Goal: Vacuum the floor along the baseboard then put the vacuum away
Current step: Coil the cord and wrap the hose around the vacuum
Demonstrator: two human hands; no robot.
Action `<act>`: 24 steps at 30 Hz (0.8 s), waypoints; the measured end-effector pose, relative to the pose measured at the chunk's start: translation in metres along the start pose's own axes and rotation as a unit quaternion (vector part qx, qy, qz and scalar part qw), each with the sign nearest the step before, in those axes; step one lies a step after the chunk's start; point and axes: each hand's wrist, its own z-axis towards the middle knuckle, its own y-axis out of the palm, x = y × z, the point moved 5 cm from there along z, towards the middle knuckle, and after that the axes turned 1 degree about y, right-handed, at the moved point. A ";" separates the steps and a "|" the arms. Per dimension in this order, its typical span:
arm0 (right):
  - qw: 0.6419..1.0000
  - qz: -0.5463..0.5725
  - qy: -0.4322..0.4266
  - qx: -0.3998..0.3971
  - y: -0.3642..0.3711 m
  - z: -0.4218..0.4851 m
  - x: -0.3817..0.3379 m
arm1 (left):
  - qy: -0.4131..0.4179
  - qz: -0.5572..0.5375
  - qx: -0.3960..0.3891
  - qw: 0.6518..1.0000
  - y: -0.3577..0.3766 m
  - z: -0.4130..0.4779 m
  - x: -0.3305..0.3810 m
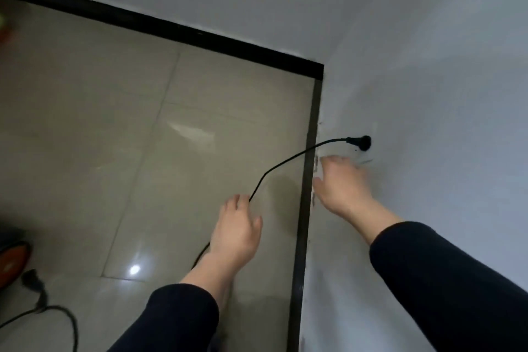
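Note:
A black power cord [288, 161] runs from my left hand [237, 230] up to a black plug [362, 142] seated in the white wall on the right. My left hand grips the cord low over the tiled floor. My right hand [344, 183] lies with spread fingers against the wall just below the plug, over a white socket plate that is mostly hidden. A black baseboard [177, 30] lines the far wall and a second strip [307, 180] lines the right wall. Part of a red and black vacuum body [13, 258] shows at the left edge.
Glossy beige floor tiles [114, 123] fill the corner. More black cord [57, 314] loops on the floor at the lower left beside the vacuum. White walls [428, 66] close the corner at the back and right.

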 end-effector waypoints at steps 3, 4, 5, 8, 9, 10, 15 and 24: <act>0.997 -0.071 0.017 0.033 -0.017 0.041 0.033 | 0.020 0.018 -0.028 0.999 0.019 0.044 0.017; 0.995 -0.095 0.020 0.036 -0.021 0.055 0.042 | 0.028 0.026 -0.034 0.999 0.023 0.060 0.023; 0.992 -0.119 0.021 0.032 -0.024 0.066 0.050 | 0.031 0.029 -0.042 0.998 0.026 0.075 0.029; 0.978 -0.205 0.013 -0.025 -0.021 0.090 0.070 | 0.024 0.022 -0.078 0.996 0.033 0.108 0.049; 0.971 -0.236 0.001 -0.044 -0.018 0.094 0.075 | 0.024 0.020 -0.085 0.996 0.035 0.117 0.057; 0.962 -0.267 -0.015 -0.059 -0.015 0.098 0.079 | 0.025 0.016 -0.091 0.995 0.037 0.125 0.065; 0.926 -0.361 -0.094 -0.059 -0.003 0.116 0.081 | 0.067 -0.001 -0.107 0.992 0.057 0.161 0.096; 0.904 -0.408 -0.123 -0.024 0.009 0.128 0.071 | 0.099 0.033 -0.036 0.994 0.042 0.164 0.096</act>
